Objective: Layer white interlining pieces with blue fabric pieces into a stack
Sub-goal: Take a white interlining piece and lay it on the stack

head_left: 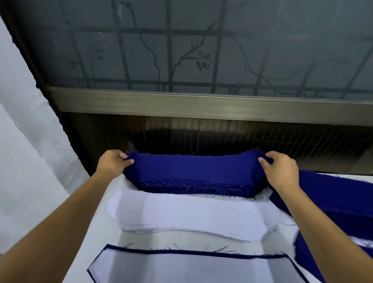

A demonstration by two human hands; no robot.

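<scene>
The blue stack [194, 185] lies at the far table [104, 230] edge, 12 o'clock. Its top blue piece [193, 165] is pinched at both ends: left hand [112, 166] fingers clamped on the 9 o'clock end, right hand [283, 171] fingers on the 3 o'clock end. The white pile [195, 213] lies just at 6 o'clock of the blue stack. Nearer still is the layered stack [187, 271], white uppermost. Loose blue fabric [333, 194] lies at 3 o'clock.

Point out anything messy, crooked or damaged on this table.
Nothing is spilled or damaged. The blue fabric stack has a ragged front edge with loose threads sticking out, and stray blue threads lie on the table near the layered stack. The right end of the white interlining stack curls up rather than lying flat.
</scene>
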